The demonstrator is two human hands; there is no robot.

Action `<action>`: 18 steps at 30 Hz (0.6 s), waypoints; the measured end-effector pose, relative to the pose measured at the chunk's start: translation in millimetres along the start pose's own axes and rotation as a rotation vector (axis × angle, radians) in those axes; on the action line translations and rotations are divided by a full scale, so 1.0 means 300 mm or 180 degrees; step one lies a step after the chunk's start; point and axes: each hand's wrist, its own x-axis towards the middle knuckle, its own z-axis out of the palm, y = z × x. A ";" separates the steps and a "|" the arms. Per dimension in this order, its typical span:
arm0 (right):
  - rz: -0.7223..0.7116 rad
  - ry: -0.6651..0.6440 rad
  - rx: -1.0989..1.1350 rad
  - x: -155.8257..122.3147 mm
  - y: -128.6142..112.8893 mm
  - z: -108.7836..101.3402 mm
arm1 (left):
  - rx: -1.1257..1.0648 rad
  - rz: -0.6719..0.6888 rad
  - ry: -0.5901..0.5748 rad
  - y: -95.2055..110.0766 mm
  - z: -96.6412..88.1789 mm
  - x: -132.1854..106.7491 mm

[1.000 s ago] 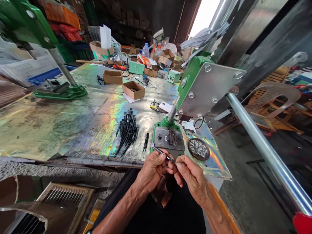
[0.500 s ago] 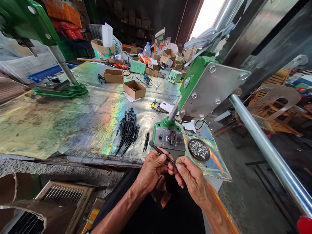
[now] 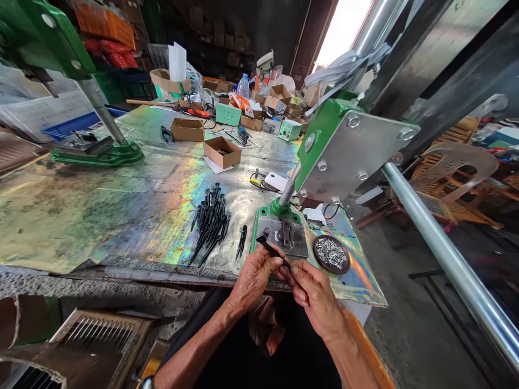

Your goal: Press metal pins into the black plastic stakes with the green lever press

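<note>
Thus, in the head view, the left hand [image 3: 255,275] and right hand [image 3: 314,297] are together above the near edge of the worktop [image 3: 121,265]. The left fingers [image 3: 275,263] are closed on a slim black part [image 3: 271,249], while the right fingertips [image 3: 294,273] meet its lower end; whether they grip it cannot be told. The part is held just short of the steel plate [image 3: 283,236] of a green bench press [image 3: 279,208]. A heap of similar black parts [image 3: 210,227] lies left of the press, with a small bundle [image 3: 242,241] just beside it. Many small metal pins remain in a round dish [image 3: 331,254] on a holographic sheet [image 3: 363,281], so the work appears only partly done; whether the heaped parts are finished cannot be told.
</note>
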 end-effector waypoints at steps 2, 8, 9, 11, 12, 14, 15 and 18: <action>0.0050 0.0067 0.0175 0.022 -0.004 -0.001 | 0.0229 0.0111 0.0044 -0.018 -0.003 0.026; 0.0136 0.0246 0.0726 0.072 -0.009 0.008 | 0.0517 0.0309 0.0394 -0.061 0.001 0.091; 0.0135 0.0262 0.0803 0.077 -0.008 0.010 | 0.0543 0.0310 0.0447 -0.060 0.003 0.100; 0.0135 0.0286 0.0933 0.084 -0.004 0.010 | 0.0571 0.0274 0.0507 -0.056 0.005 0.120; 0.0136 0.0297 0.0982 0.086 -0.002 0.007 | 0.0578 0.0247 0.0514 -0.054 0.005 0.131; 0.0132 0.0324 0.1045 0.083 0.000 -0.008 | 0.0603 0.0203 0.0503 -0.057 -0.001 0.158; 0.0123 0.0338 0.1062 0.077 -0.002 -0.019 | 0.0636 0.0195 0.0504 -0.061 -0.006 0.173; 0.0051 0.0372 0.1062 0.036 -0.031 -0.065 | 0.0784 0.0218 0.0504 -0.071 -0.020 0.220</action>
